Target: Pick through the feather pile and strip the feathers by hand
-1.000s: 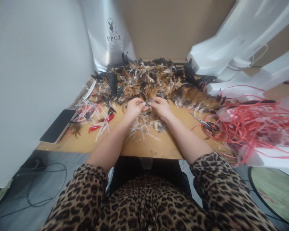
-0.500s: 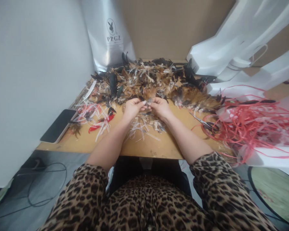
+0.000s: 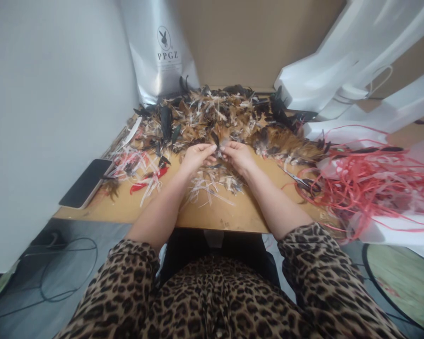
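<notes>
My left hand (image 3: 198,157) and my right hand (image 3: 237,157) meet fingertip to fingertip over the middle of the table (image 3: 219,217). A small dark feather (image 3: 216,139) stands up from the pinch of my left thumb and fingers. Brownish fluff shows at my right fingertips, also pinched; its lower end is hidden by the fingers. Right behind the hands spreads a wide heap of brown, black and white feathers (image 3: 215,110). Below them lies a small pile of pale feathers and clear strips (image 3: 212,186).
A phone (image 3: 86,183) lies at the table's left edge, near white strips and red feathers (image 3: 148,181). Scissors (image 3: 300,180) rest on the right, beside tangled red ribbon (image 3: 371,183). A silver bag (image 3: 162,70) stands behind the heap; white wrapping (image 3: 325,75) fills the back right.
The fingertips have shifted slightly, and the dark feather now stands upright at my left fingertips. My right fingers have opened out a little. The things on the table stay where they were.
</notes>
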Motion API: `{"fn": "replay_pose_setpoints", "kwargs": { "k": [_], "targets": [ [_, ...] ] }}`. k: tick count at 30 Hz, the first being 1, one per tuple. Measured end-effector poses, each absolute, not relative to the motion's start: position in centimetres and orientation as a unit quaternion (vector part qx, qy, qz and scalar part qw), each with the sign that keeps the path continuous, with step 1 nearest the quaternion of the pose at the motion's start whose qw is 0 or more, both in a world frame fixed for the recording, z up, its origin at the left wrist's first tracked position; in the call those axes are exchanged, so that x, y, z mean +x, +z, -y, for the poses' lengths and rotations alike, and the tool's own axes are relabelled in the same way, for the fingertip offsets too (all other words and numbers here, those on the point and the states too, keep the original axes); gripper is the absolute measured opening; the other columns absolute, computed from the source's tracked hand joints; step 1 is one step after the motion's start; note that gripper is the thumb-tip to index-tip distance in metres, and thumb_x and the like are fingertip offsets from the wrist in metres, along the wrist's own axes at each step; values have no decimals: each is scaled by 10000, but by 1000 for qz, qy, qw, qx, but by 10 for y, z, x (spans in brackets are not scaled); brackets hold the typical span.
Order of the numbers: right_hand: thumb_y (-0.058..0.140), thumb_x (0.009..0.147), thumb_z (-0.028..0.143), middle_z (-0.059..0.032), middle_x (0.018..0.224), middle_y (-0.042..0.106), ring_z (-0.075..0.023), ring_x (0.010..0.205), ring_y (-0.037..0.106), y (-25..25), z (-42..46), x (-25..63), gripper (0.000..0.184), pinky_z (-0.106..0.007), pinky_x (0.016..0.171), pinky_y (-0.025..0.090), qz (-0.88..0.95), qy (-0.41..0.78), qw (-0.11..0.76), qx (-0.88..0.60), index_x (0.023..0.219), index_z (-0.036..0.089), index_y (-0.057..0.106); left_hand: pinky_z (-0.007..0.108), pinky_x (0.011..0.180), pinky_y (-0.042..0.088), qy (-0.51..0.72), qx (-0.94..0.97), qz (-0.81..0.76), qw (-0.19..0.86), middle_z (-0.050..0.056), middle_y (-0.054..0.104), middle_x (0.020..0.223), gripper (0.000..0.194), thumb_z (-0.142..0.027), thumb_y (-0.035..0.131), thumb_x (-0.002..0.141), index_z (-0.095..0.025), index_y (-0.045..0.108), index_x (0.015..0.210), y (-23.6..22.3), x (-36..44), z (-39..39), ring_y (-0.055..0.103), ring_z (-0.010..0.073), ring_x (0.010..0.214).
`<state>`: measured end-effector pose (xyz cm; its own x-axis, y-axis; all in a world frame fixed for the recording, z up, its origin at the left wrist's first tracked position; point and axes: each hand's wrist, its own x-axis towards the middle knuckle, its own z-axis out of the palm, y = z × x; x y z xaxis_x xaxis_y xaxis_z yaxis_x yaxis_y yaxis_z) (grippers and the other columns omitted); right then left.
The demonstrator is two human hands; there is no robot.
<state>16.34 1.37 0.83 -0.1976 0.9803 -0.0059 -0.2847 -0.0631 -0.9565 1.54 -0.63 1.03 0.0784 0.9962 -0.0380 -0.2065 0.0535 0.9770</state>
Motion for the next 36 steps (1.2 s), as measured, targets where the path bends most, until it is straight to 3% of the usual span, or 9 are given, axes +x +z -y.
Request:
{"fn": "replay_pose_setpoints", "kwargs": {
  "k": [6,14,21,28,32,36],
  "targets": [
    [764,498,330,47,456,512,-49,424,410,9,-12,163,285,-194,433,296,473,614,504,-381,585,152,559,179,466,413,501,492,-455,548,30,635,584,259,-258,769,569,-106,650,741,9,17,8,565,79,492],
    [769,499,374,43,478,530,-52,412,388,17,-6,162,311,-210,439,308,495,627,501,-332,620,154,587,182,512,438,510,527,-398,552,27,645,618,231,-265,753,581,-114,663,731,11,13,7,557,70,522],
    [741,566,351,14,650,624,-84,566,502,17,-4,161,256,-223,571,406,557,536,516,-369,688,159,624,186,511,442,524,523,-430,517,12,622,569,212,-248,752,560,-108,631,664,10,16,6,545,68,496],
    [723,583,305,16,620,599,-94,580,501,8,-8,158,200,-231,586,400,575,469,549,-386,626,160,593,193,503,442,525,528,-445,497,-1,598,544,212,-259,747,564,-114,614,641,14,20,10,526,69,484],
    [712,581,317,28,558,572,-75,513,455,8,-11,162,205,-215,520,365,560,481,535,-410,601,153,592,194,511,447,537,522,-453,484,7,642,670,286,-264,760,544,-128,645,768,6,20,6,530,71,532],
    [700,597,340,54,426,457,-48,395,340,18,-21,182,254,-203,408,245,516,476,563,-435,543,158,531,203,536,451,549,526,-468,450,48,669,828,383,-304,739,577,-129,657,907,-4,15,-1,535,70,561]
  ]
}}
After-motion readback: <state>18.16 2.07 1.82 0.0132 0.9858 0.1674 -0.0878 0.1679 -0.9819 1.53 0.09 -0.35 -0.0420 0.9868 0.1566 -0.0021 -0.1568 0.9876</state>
